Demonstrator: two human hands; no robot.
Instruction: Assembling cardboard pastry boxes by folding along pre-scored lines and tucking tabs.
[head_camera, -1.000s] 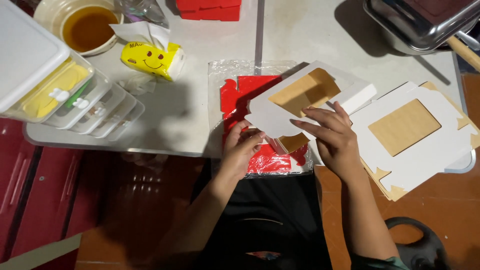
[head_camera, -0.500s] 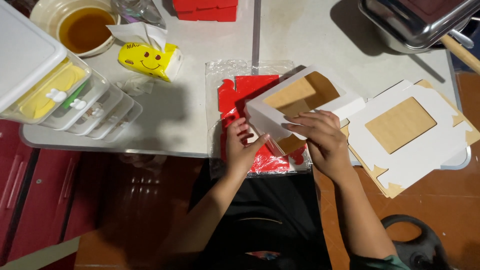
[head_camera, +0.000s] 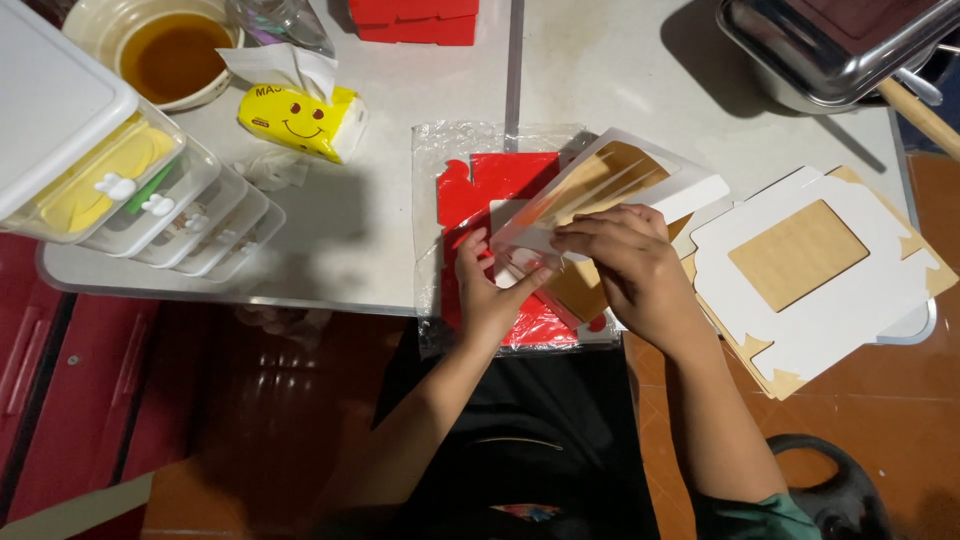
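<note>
White card is bending under our fingertips: we are pinching a half-folded box blank (head_camera: 610, 190) between both hands, just above the near edge of the table (head_camera: 620, 90). Our left hand (head_camera: 492, 290) is closing thumb and fingers on the blank's lower left corner, and our right hand (head_camera: 625, 265) is curling its fingers over the near edge, pressing down. Compared with a second ago, the blank is tilting up more steeply, showing less of its brown inside, and our two hands are sitting closer together, so we are judging that a side flap is being creased upward and the box is starting to take shape.

Beneath the blank we are seeing one clear plastic bag (head_camera: 450, 160) of red card sheets (head_camera: 500, 180). Just right of our hands one flat stack of blanks (head_camera: 810, 280) is lying, white with a brown middle. Farther out we are counting one yellow tissue pack (head_camera: 300, 115), one bowl (head_camera: 165, 50) of amber liquid, one row of clear tubs (head_camera: 150, 200), one steel tray (head_camera: 830, 50) and one red box (head_camera: 415, 20).
</note>
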